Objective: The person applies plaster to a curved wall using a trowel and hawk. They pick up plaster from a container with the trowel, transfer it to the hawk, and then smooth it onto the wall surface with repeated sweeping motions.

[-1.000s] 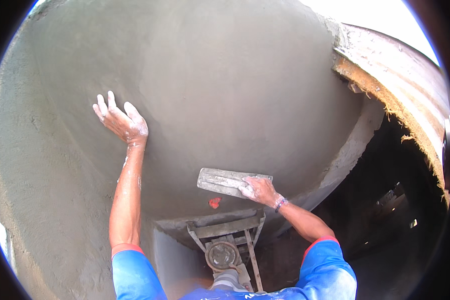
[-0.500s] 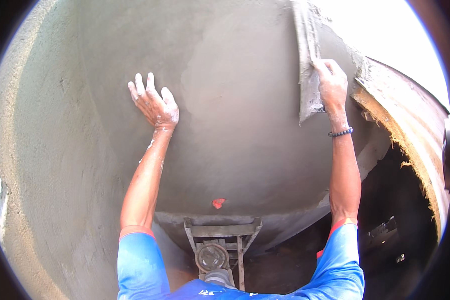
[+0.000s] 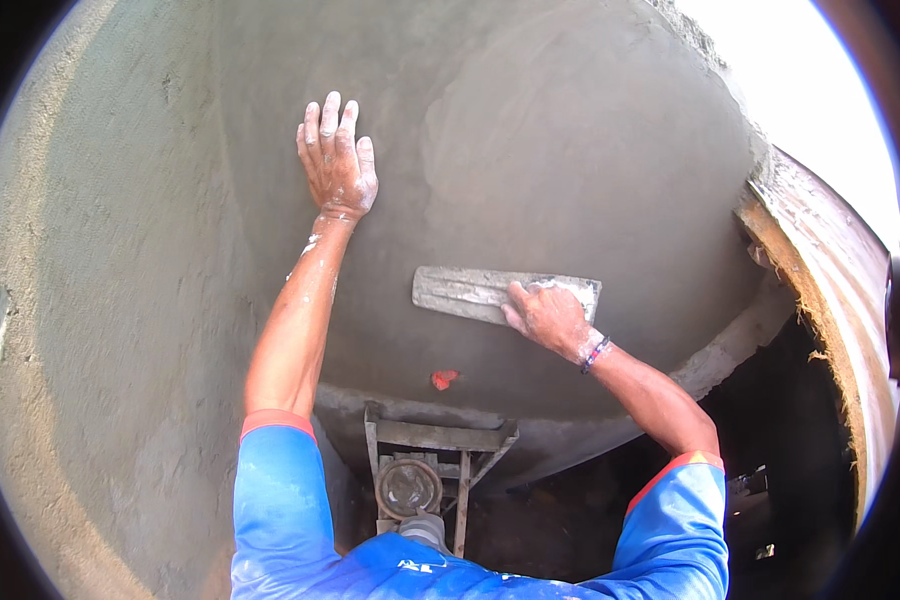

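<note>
A long grey plastering trowel (image 3: 460, 291) lies across the plastered wall (image 3: 570, 170), its blade roughly level. My right hand (image 3: 553, 318) is closed round its handle, low on the wall and right of the middle; the handle itself is mostly hidden by the fingers. Up and to the left, my left hand (image 3: 337, 165) rests against the wall, fingers stretched out and whitened with plaster dust. It holds nothing. Below the trowel, a small red-orange patch (image 3: 443, 380) shows in the plaster.
A wooden frame (image 3: 440, 437) stands below the wall, with a round bucket (image 3: 408, 488) at it. On the left a rougher side wall (image 3: 150, 300) meets the plastered one. A board with a frayed edge (image 3: 810, 290) juts in at the right, above a dark opening (image 3: 800, 430).
The trowel has come down and left from the upper right, turning from upright to nearly level in my right hand. My left hand sits higher and slightly further right in view.
</note>
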### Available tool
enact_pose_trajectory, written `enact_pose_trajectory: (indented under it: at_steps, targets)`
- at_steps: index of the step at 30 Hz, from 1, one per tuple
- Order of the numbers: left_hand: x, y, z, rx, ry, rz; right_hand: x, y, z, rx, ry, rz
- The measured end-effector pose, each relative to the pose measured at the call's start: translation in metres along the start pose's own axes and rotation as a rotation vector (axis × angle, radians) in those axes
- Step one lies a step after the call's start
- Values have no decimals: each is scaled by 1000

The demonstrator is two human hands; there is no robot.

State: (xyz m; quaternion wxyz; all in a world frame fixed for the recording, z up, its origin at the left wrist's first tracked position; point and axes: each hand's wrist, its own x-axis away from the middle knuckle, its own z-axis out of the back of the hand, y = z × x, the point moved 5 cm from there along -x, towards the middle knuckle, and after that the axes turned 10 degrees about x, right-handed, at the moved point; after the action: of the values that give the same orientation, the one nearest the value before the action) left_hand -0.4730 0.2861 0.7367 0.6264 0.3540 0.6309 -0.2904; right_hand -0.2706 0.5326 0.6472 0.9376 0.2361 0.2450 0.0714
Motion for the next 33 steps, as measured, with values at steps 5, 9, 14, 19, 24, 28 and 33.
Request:
enact_pose_trajectory:
  at_steps: [5, 9, 14, 19, 24, 28, 33]
  targets:
    - [7, 6, -7, 79, 35, 30, -11, 62, 98, -143, 311, -183]
    - [3, 5, -5, 72, 30, 31, -70, 153, 217, -242, 604, -419]
    - [2, 0, -3, 84, 57, 4, -104, 120, 184, -206, 441, -329]
    - [4, 4, -8, 99, 68, 11, -38, 25, 45, 47, 87, -104]
    - [3, 1, -2, 53, 56, 25, -2, 7, 10, -31, -212, 60]
    - [3, 6, -8, 79, 49, 26, -41, 87, 150, -275, 393, -251]
    - [3, 1, -9, 129, 92, 24, -113, 152, 243, -65, 575, -256]
